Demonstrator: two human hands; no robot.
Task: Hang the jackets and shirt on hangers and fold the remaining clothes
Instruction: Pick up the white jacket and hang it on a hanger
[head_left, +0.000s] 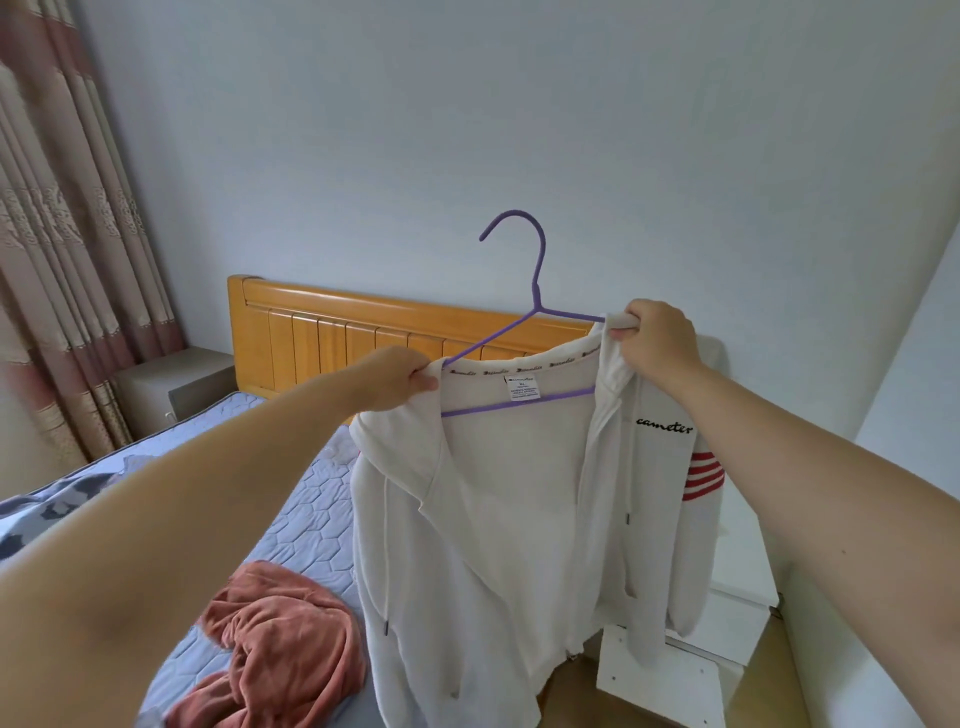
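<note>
A white zip hoodie jacket (498, 519) with red sleeve stripes and black lettering hangs open in front of me, held up over the bed's edge. A purple hanger (537, 291) sits inside its neck, hook pointing up and left. My left hand (395, 382) pinches the jacket's left shoulder at the collar, over the hanger's arm. My right hand (657, 338) grips the right shoulder fabric where the hanger's other arm ends. A crumpled rust-pink garment (280, 639) lies on the bed below left.
The bed (311, 499) has a blue quilted cover and an orange wooden headboard (332, 332). A patterned blue-grey cloth (57, 499) lies at the left. A nightstand (171, 384) and curtains (57, 234) stand left; a white cabinet (727, 623) stands right.
</note>
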